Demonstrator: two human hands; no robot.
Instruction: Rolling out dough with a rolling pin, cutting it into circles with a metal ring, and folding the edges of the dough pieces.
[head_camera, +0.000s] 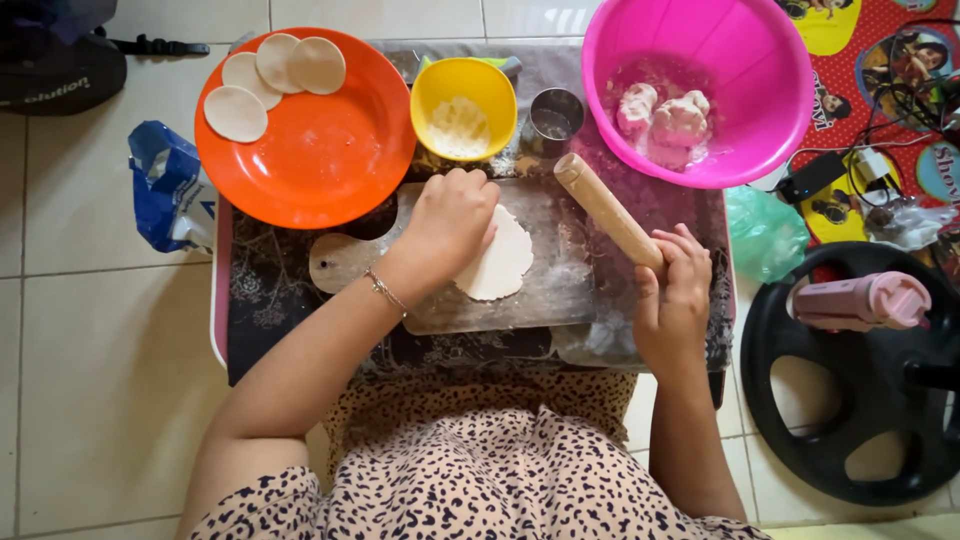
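My left hand (452, 222) rests with curled fingers on a flat white round of dough (503, 262) that lies on a floured wooden board (540, 290). My right hand (672, 292) grips the near end of a wooden rolling pin (606, 207), which angles up and left over the board's right side. An orange plate (320, 150) at the upper left carries several rolled dough rounds (270, 75). A yellow bowl (464, 105) holds flour. The pink basin (740, 60) holds lumps of dough (668, 115).
A small metal cup (554, 120) stands between the yellow bowl and the basin. A blue and white bag (168, 188) lies on the tiled floor at left. At right sit a green bag (765, 232), a pink bottle (860, 302) on a black ring-shaped stand (850, 455), and cables.
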